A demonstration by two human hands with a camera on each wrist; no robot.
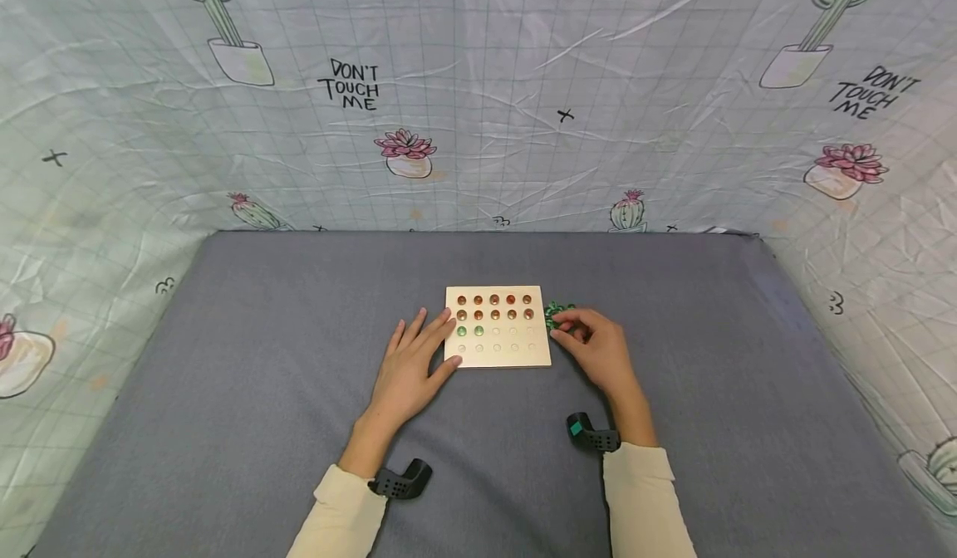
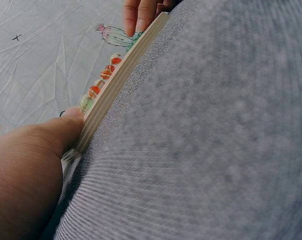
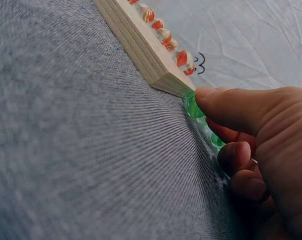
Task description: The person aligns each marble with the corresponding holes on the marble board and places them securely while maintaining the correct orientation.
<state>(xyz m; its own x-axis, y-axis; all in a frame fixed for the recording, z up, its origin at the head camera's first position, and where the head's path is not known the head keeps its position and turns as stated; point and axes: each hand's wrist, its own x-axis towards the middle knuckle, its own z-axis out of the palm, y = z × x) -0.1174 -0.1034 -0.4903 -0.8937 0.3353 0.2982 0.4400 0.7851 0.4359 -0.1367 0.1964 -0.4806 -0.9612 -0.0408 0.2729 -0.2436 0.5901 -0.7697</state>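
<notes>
Several round green glassy marbles (image 3: 194, 106) lie just right of the rectangular pale-wood board (image 1: 516, 340), whose long axis runs between the hands: right hand (image 1: 598, 354) nearer, fingers bent, pinching or not I can't tell, left hand (image 1: 406, 375) spread at its left end.

Left hand (image 1: 408, 373) spread palm-down, right hand (image 1: 604, 352) curved inward, thumb (image 1: 566, 340) near forefinger (image 1: 568, 315)
</notes>
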